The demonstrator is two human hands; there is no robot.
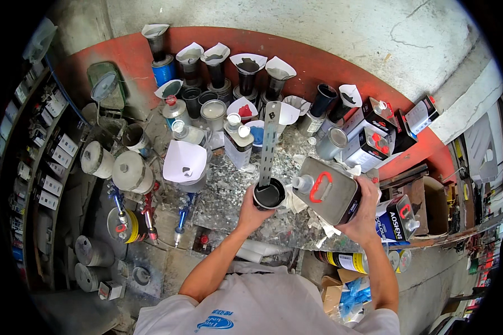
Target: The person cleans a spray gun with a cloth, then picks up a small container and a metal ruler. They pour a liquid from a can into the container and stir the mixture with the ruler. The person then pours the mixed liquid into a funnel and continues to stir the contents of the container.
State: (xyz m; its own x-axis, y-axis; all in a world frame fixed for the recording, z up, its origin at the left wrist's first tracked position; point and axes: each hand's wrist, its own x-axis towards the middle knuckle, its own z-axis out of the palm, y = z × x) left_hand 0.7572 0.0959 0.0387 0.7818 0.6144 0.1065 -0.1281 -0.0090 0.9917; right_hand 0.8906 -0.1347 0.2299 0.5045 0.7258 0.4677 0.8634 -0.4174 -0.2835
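Left hand (252, 211) wrapped round the near-left side of a dark cup (269, 207), mid-frame; right hand (368, 205) clamped on the right end of a grey metal can (334, 192). Elbows bent, forearms angled up from lower frame. Perforated metal ruler (269, 142) stands in the cup — marked near its top. Bold white lettering on the blue-and-dark tin (395, 223), right of frame; blue logo (215, 321) on the shirt, bottom. Can's pale spout (302, 183) sits just right of the cup — contact unclear.

The cup (284, 195) and can (336, 196) partly hide the hands (250, 209) (366, 207).
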